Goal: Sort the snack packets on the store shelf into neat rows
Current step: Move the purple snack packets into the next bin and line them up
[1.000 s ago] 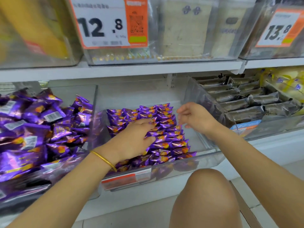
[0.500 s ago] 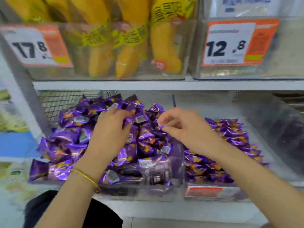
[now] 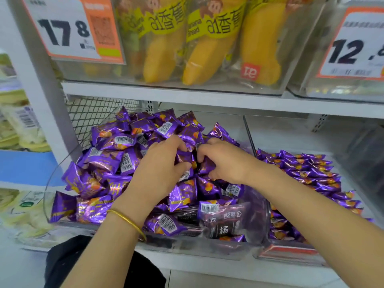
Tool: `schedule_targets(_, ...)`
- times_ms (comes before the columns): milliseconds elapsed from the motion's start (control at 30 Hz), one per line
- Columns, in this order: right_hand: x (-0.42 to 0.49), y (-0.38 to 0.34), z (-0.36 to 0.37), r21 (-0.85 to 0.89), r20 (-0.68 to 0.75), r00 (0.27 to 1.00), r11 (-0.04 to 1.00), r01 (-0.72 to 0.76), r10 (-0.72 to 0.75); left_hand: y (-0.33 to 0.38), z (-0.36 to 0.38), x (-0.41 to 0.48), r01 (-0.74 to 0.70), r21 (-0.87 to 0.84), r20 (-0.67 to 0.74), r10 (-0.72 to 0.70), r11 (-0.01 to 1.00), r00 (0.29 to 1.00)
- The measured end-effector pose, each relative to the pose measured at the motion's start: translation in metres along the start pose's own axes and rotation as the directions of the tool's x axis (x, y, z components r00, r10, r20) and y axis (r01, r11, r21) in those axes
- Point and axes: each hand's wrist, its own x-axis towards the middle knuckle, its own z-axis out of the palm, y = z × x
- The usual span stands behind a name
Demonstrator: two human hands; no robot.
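Note:
A loose heap of purple snack packets (image 3: 108, 161) fills a clear bin (image 3: 62, 169) on the lower shelf. Both my hands are on top of the heap. My left hand (image 3: 160, 167), with a gold bangle on its wrist, curls its fingers and thumb round purple packets at the heap's middle. My right hand (image 3: 224, 163) grips packets right beside it, fingertips almost touching the left hand's. To the right, a second clear bin (image 3: 288, 251) holds purple packets in neat rows (image 3: 311, 173).
Dark-wrapped packets (image 3: 224, 223) lie at the front of the heap. Above, a clear bin of yellow banana bread packs (image 3: 207, 50) stands with price tags 17.8 (image 3: 68, 30) and 12 (image 3: 353, 48). A wire mesh (image 3: 89, 115) backs the shelf. A grey upright post (image 3: 41, 96) stands left.
The view swung left from the tidy bin to the heaped bin. Both hands moved onto the heap and closed on packets at its middle, drawing nearer each other.

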Motion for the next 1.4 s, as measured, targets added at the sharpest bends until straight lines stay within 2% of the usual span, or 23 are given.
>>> schedule_targets(100,-0.012,-0.003,-0.007,0.073,-0.176,0.984,0.997,0.000,0.013,0.002,-0.003,-0.004,0.027,-0.104,-0.065,-0.034,0.994,0.997)
schedule_targets(200,-0.034,-0.010,-0.015,0.315,-0.330,0.940,0.949,0.020,0.090,0.002,-0.008,-0.004,0.045,-0.244,-0.149,-0.083,0.969,0.985)
schedule_targets(267,-0.049,-0.015,-0.020,0.547,-0.351,0.924,0.834,0.071,0.151,0.003,-0.011,-0.005,0.046,-0.397,-0.158,-0.117,0.917,0.980)
schedule_targets(367,-0.064,-0.023,-0.022,0.793,-0.339,0.929,0.576,0.197,0.149,0.011,-0.013,-0.010,0.062,-0.617,-0.097,-0.154,0.785,0.983)
schedule_targets(467,-0.068,-0.026,-0.018,0.861,-0.362,0.919,0.433,0.265,0.158,0.016,-0.009,-0.015,0.077,-0.757,-0.030,-0.151,0.649,0.988)
schedule_targets(567,-0.068,-0.027,-0.014,0.904,-0.351,0.921,0.319,0.286,0.169,0.020,-0.007,-0.016,0.066,-0.839,-0.023,-0.156,0.541,0.987)
schedule_targets(667,-0.067,-0.023,-0.010,0.883,-0.388,0.883,0.380,0.275,0.264,0.025,-0.008,-0.016,0.129,-0.906,0.072,-0.153,0.404,0.986)
schedule_targets(700,-0.066,-0.020,-0.009,0.882,-0.395,0.871,0.384,0.272,0.291,0.025,-0.008,-0.016,0.140,-0.908,0.093,-0.136,0.394,0.986)
schedule_targets(867,-0.065,-0.010,-0.009,0.912,-0.361,0.870,0.320,0.256,0.335,0.021,-0.003,-0.015,0.086,-0.812,0.031,-0.104,0.578,0.994)
schedule_targets(933,-0.064,-0.007,-0.012,0.927,-0.354,0.877,0.246,0.283,0.325,0.018,-0.002,-0.014,0.094,-0.774,0.001,-0.147,0.626,0.989)
schedule_targets(1033,-0.066,-0.004,-0.018,0.933,-0.358,0.905,0.130,0.335,0.232,0.014,-0.001,-0.011,0.028,-0.594,-0.139,-0.137,0.804,0.981)
schedule_targets(1100,-0.069,-0.005,-0.021,0.926,-0.359,0.922,0.178,0.333,0.143,0.010,-0.001,-0.011,0.021,-0.466,-0.181,-0.119,0.884,0.976)
schedule_targets(1167,-0.070,-0.010,-0.021,0.889,-0.363,0.929,0.324,0.324,0.067,0.011,-0.002,-0.012,0.028,-0.518,-0.155,-0.126,0.855,0.980)
schedule_targets(1233,-0.069,-0.014,-0.017,0.844,-0.374,0.926,0.435,0.315,0.055,0.016,-0.006,-0.014,0.059,-0.610,-0.069,-0.128,0.790,0.989)
schedule_targets(1300,-0.068,-0.015,-0.015,0.815,-0.372,0.926,0.499,0.295,0.059,0.021,-0.008,-0.015,0.103,-0.752,0.022,-0.131,0.651,0.991)
schedule_targets(1333,-0.068,-0.015,-0.015,0.814,-0.369,0.928,0.504,0.290,0.061,0.022,-0.008,-0.016,0.114,-0.797,0.050,-0.123,0.594,0.991)
schedule_targets(1400,-0.068,-0.015,-0.016,0.823,-0.367,0.928,0.487,0.292,0.064,0.022,-0.009,-0.016,0.115,-0.816,0.070,-0.100,0.566,0.992)
